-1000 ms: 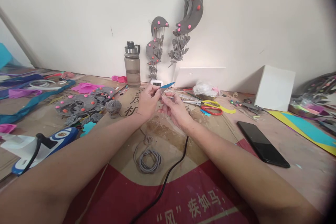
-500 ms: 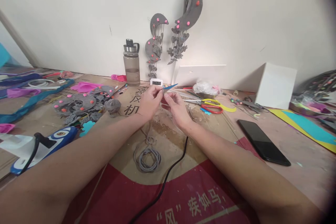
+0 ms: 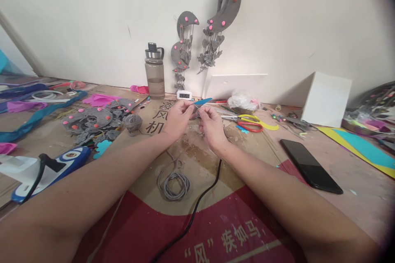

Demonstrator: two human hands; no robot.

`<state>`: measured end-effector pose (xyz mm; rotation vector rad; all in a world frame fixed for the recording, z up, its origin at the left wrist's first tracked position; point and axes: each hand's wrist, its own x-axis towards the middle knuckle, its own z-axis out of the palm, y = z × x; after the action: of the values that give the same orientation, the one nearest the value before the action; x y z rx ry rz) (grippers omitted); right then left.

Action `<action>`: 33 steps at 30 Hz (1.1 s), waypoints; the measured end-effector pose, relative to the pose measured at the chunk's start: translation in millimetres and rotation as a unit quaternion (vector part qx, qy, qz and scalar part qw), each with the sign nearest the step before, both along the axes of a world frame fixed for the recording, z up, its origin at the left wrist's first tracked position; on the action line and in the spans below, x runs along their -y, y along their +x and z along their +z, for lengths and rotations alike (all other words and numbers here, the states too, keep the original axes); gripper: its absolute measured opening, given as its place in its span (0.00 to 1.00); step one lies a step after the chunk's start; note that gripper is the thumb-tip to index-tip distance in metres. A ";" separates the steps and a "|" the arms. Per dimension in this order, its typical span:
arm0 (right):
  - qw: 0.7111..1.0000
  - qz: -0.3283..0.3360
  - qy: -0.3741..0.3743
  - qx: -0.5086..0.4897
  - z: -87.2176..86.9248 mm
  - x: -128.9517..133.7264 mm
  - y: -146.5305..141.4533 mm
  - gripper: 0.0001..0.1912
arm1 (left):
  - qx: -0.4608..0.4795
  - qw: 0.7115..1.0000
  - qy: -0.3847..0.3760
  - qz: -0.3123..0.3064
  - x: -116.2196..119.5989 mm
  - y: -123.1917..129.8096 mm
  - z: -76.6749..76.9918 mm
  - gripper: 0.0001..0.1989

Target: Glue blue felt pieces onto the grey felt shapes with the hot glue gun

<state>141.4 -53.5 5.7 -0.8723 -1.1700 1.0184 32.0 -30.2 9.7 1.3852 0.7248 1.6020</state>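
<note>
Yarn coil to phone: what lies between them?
Between the yarn coil and the phone, the head view shows the black cable, then the right forearm, which hides part of the stretch.

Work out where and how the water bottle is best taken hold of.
Probably by the cylindrical body of the water bottle, below its lid, from the near side: it stands upright, with the white wall behind and a small digital display to its right.

Looks like a little craft workshop, tbh: cluttered worktable with cardboard (image 3: 247, 181) on top, scissors (image 3: 251, 123), a yarn ball (image 3: 133, 123), felt scraps (image 3: 100, 100), plus grey crescent hangings (image 3: 226, 8) on the wall.
</note>
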 end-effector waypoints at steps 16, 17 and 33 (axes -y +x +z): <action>0.998 -0.034 0.027 0.041 -3.8 -5.1 4.8 0.12 | 0.083 0.994 -0.045 -0.055 8.0 4.2 5.2 0.09; 0.998 -0.036 0.029 0.049 -3.4 -4.3 4.9 0.12 | 0.085 0.994 -0.048 -0.050 8.2 4.2 5.7 0.08; 0.957 -0.153 0.152 0.193 9.9 -4.2 19.7 0.05 | 0.106 0.990 -0.071 -0.054 10.9 4.6 6.9 0.06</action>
<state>161.0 -49.3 15.6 -0.9908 -1.4192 0.4079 36.6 -41.1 16.6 1.1136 0.6140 1.5538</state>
